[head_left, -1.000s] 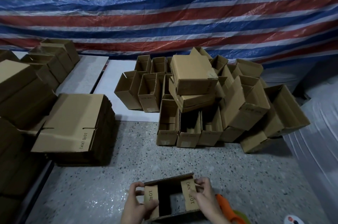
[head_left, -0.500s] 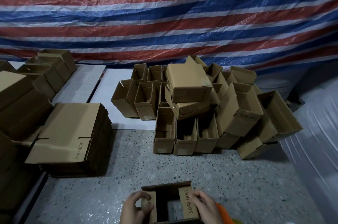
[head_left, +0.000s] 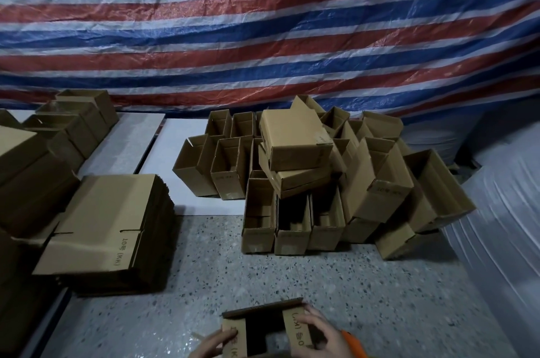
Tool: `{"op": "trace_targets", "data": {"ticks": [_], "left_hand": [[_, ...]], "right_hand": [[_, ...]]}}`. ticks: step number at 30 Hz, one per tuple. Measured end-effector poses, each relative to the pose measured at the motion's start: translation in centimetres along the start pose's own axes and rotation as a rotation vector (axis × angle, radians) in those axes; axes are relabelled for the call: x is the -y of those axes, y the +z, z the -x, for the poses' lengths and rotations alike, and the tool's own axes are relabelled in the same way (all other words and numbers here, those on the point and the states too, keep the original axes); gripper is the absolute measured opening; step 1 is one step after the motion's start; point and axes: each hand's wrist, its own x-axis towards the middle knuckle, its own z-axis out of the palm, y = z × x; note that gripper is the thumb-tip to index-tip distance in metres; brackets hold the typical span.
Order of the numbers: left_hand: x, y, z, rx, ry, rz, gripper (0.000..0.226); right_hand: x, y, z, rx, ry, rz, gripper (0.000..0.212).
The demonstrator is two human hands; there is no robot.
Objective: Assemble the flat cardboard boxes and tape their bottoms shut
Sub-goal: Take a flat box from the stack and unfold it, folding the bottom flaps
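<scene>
The fingers (head_left: 311,324) of the right hand (head_left: 323,335) curl over the right-hand flap of a small brown cardboard box (head_left: 263,310) and grip it, folding it in over the dark opening. The fingers (head_left: 226,338) of the left hand (head_left: 211,344) lie on the opposite flap, but whether they pinch it or only press it I cannot tell, since the frame cuts that hand off. The box sits at the near edge of the view, low over the speckled grey terrazzo floor (head_left: 336,284), with its far wall upright.

Just right of the right hand pokes an orange plastic handle (head_left: 355,347), probably the tape tool. Further out, a stack of flat brown cardboard blanks (head_left: 117,220) lies to the left, and a heap of assembled open brown boxes (head_left: 306,182) stands in the middle distance, against a red, white and blue striped tarpaulin (head_left: 292,50).

Judging from this, the two short flaps are being closed. If either hand lets go to fetch the tape, the stiff flaps would likely spring back open. Pressed unevenly, they could also leave the box skewed, so the long flaps meet badly. The heap leans, and a nudge might topple it.

The near half of the box, both wrists and most of the orange tool are out of frame. Whether any tape is on yet cannot be seen.
</scene>
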Motion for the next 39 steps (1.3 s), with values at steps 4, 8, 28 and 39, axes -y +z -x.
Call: {"op": "trace_targets", "data": {"ticks": [4, 8, 28, 39], "left_hand": [[-1.5, 0.3, -0.9, -0.146, -0.099, -0.085, 0.023], [-1.7, 1.6, -1.0, -0.301, -0.105, -0.075, 0.038], [-4.4, 2.9, -0.5, -0.172, 0.173, -0.411, 0.073], [0.5, 5.7, 2.1, -0.270, 0.145, -0.772, 0.052]], "right_hand": [[0.6, 1.8, -0.7, -0.220, -0.010, 0.032, 0.038], [0.8, 2.4, -0.7, -0.274, -0.022, 0.029, 0.046], [-0.6, 2.3, -0.5, -0.277, -0.226, 0.309, 0.085], [-4.8, 4.9, -0.1, -0.421, -0.223, 0.466, 0.061]]}}
